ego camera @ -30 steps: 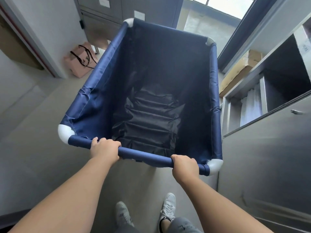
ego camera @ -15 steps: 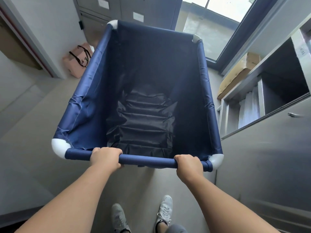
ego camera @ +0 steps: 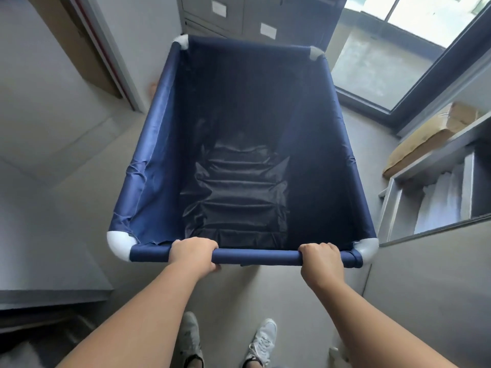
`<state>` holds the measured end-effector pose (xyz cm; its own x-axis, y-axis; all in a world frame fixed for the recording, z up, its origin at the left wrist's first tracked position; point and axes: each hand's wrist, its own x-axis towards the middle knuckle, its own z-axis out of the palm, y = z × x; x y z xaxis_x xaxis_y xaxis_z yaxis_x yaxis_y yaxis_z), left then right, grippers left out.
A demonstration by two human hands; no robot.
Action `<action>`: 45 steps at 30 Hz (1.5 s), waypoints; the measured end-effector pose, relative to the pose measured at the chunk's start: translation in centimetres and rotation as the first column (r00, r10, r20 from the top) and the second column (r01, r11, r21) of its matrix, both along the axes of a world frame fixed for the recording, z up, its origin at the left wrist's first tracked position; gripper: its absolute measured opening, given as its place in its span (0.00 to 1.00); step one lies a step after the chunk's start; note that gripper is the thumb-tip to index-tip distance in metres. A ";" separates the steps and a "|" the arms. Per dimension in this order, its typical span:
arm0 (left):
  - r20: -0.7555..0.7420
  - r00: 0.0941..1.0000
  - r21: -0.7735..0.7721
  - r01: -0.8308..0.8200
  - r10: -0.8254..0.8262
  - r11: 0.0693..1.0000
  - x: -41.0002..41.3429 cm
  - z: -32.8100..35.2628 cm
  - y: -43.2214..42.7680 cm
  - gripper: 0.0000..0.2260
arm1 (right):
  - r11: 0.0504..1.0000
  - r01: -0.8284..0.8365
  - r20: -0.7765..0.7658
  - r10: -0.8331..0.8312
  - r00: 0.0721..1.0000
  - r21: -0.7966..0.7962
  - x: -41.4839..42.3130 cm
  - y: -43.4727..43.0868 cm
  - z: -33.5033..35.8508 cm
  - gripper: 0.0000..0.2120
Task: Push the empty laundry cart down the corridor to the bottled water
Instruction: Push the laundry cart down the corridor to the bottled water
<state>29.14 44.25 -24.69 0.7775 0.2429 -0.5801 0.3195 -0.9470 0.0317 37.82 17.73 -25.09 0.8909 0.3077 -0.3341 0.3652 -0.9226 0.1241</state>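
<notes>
The laundry cart (ego camera: 148, 181) fills the middle of the head view: a navy fabric bin on a tube frame with white corner joints. Its inside is empty, with a crumpled dark bottom. My left hand (ego camera: 194, 252) is wrapped around the near rail, left of centre. My right hand (ego camera: 321, 258) grips the same rail close to the right corner. No bottled water is in view.
Grey metal cabinets (ego camera: 239, 14) stand just beyond the cart's far end. A window (ego camera: 398, 49) reaches the floor at far right. Open shelving (ego camera: 435, 187) with a cardboard box (ego camera: 435, 134) lines the right side. A door frame (ego camera: 106, 49) is at left, and a low grey ledge (ego camera: 47, 274) at near left.
The cart has swung to the right and squared up in front of me. The pink bag on the left floor has gone behind the cart. Both hands keep their grip.
</notes>
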 end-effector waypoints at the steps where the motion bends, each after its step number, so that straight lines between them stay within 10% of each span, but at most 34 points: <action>1: -0.001 1.000 0.000 -0.015 0.015 1.000 0.1 0.0 -0.3 0.08 | 1.000 -0.017 -0.001 0.017 1.000 -0.004 0.6 -0.1 0.0 0.16; 45: 0.064 0.891 0.015 -0.452 0.450 0.892 11.0 -0.1 -3.2 0.07 | 0.849 -0.515 -0.116 0.527 0.842 0.117 19.1 7.5 -0.3 0.21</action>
<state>40.12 41.04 -24.74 0.6120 0.5912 -0.5254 0.7111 -0.7021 0.0382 56.97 25.23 -25.42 0.5382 0.7435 -0.3969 0.8024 -0.5961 -0.0284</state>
